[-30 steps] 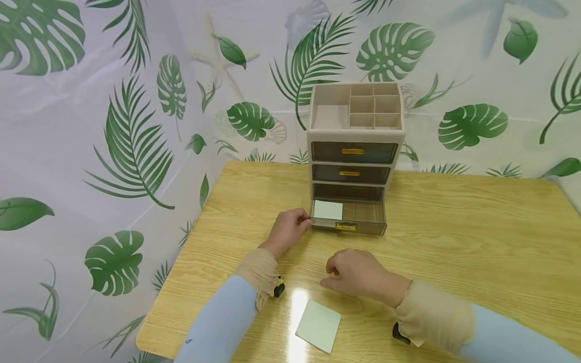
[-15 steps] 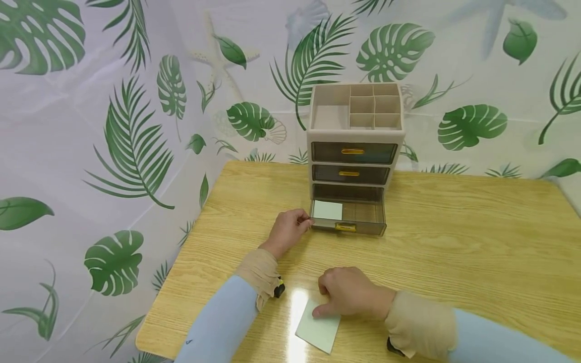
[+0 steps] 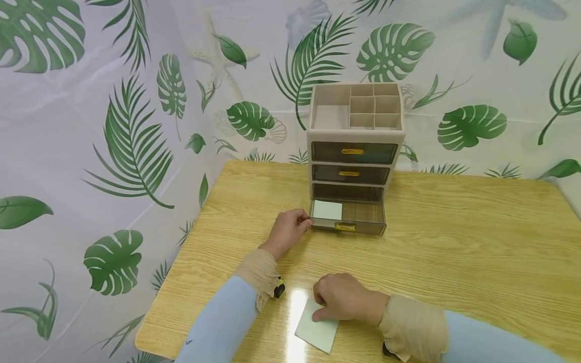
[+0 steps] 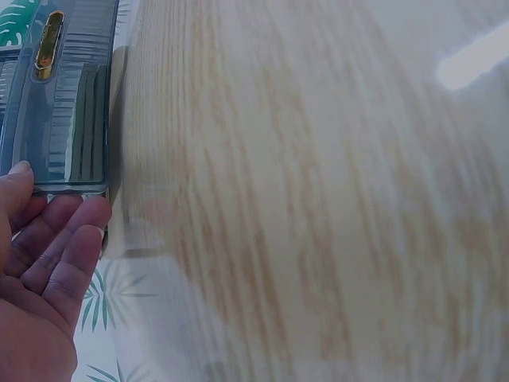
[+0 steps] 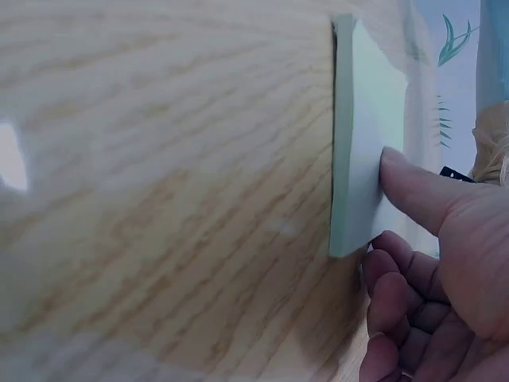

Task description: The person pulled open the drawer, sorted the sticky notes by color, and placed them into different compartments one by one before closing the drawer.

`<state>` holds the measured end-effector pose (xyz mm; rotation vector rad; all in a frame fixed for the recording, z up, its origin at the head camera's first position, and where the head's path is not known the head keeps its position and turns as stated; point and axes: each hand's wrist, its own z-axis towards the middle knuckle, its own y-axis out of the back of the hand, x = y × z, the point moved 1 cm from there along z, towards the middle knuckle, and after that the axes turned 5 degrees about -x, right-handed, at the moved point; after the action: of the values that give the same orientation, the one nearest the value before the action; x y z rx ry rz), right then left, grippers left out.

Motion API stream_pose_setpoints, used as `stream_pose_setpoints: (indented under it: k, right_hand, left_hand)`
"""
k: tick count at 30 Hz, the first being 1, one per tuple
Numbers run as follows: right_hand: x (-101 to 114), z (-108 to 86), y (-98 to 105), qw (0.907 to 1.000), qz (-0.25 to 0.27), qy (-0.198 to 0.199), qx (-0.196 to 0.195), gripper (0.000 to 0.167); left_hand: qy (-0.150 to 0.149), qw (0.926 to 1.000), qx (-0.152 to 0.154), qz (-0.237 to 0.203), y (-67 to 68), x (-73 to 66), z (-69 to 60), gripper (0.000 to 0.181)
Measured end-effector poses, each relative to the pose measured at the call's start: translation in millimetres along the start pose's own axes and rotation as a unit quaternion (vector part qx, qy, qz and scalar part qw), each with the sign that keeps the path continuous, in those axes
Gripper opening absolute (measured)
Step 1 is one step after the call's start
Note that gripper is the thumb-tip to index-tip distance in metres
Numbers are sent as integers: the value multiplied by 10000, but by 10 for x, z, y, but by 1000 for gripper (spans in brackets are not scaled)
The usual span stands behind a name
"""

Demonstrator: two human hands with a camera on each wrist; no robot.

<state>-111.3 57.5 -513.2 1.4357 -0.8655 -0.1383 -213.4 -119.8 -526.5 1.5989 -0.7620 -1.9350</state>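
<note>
In the head view a pale green sticky note pad (image 3: 316, 330) lies flat on the table near the front. My right hand (image 3: 343, 298) is at its far right edge; in the right wrist view the thumb rests on the top sheet and curled fingers meet the pad's edge. The bottom drawer (image 3: 363, 228) of the desk organizer (image 3: 355, 135) is pulled out, with another pale green pad (image 3: 328, 209) in its left part. My left hand (image 3: 288, 228) pinches this drawer's front left corner, thumb at the front panel and fingers around the side.
Two upper drawers with yellow handles (image 3: 352, 151) are closed. On top, the organizer has several open compartments (image 3: 361, 106). The wooden table (image 3: 463, 262) meets a leaf-patterned cloth (image 3: 150, 126) at the left and back.
My right hand has come down toward the front and left, from above the table onto the loose pad. My left hand and the drawer have stayed in place.
</note>
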Motion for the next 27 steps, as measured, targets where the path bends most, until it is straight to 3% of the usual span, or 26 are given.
stream_pose_setpoints:
  k: [8, 14, 20, 27]
  right_hand:
    - [26, 32, -7, 9990, 357, -166, 193, 29]
    - [61, 83, -8, 9985, 454, -76, 297, 26]
    - [81, 65, 8, 9988, 336, 81, 340, 25]
    - [88, -12, 9, 9993, -22, 234, 290, 41]
  left_hand:
    - [12, 10000, 15, 6, 10, -3, 0, 16]
    - [94, 9999, 41, -59, 22, -10, -9, 16]
    - [160, 9997, 89, -135, 16, -11, -6, 17]
    - [99, 9998, 101, -112, 13, -10, 0, 19]
